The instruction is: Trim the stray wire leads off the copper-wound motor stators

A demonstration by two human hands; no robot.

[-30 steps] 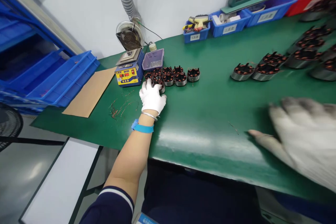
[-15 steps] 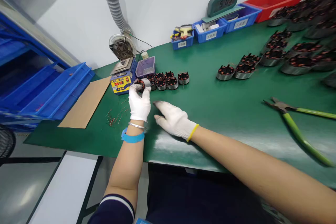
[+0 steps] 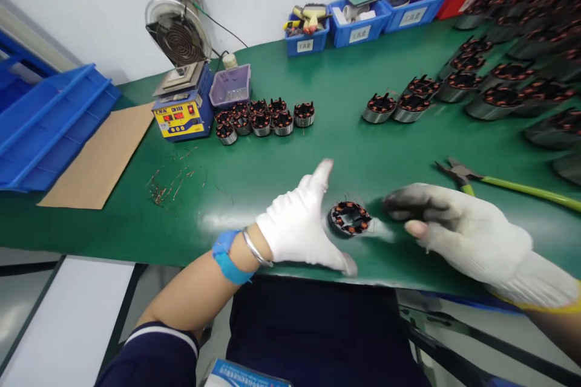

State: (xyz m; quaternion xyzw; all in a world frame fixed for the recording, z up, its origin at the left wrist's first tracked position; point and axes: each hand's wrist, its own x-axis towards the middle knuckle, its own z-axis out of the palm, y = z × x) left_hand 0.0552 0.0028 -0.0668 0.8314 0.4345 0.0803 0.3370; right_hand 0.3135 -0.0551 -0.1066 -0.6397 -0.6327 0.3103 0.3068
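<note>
A copper-wound ring part (image 3: 350,219) rests on the green table near its front edge. My left hand (image 3: 306,221), in a white glove, is just left of it, thumb and fingers spread wide around that side and holding nothing. To the right of the ring, my gloved right hand (image 3: 454,227) hovers with its thumb apart from its darkened, curled fingertips, nothing visible between them. Green-handled cutters (image 3: 467,176) lie open behind my right hand, which partly hides them. Several similar ring parts (image 3: 261,123) stand in a group at the back left.
A blue and yellow heater unit (image 3: 184,115) with a fan stands at the left, beside a purple tray (image 3: 230,86). Wire scraps (image 3: 160,193) and cardboard (image 3: 102,157) lie leftward. Blue bins (image 3: 306,42) line the back; many ring parts (image 3: 499,100) fill the right.
My left hand has let go of a ring part by the group and moved right and nearer. My right hand has moved right to the cutters. A ring part now sits between my hands.
</note>
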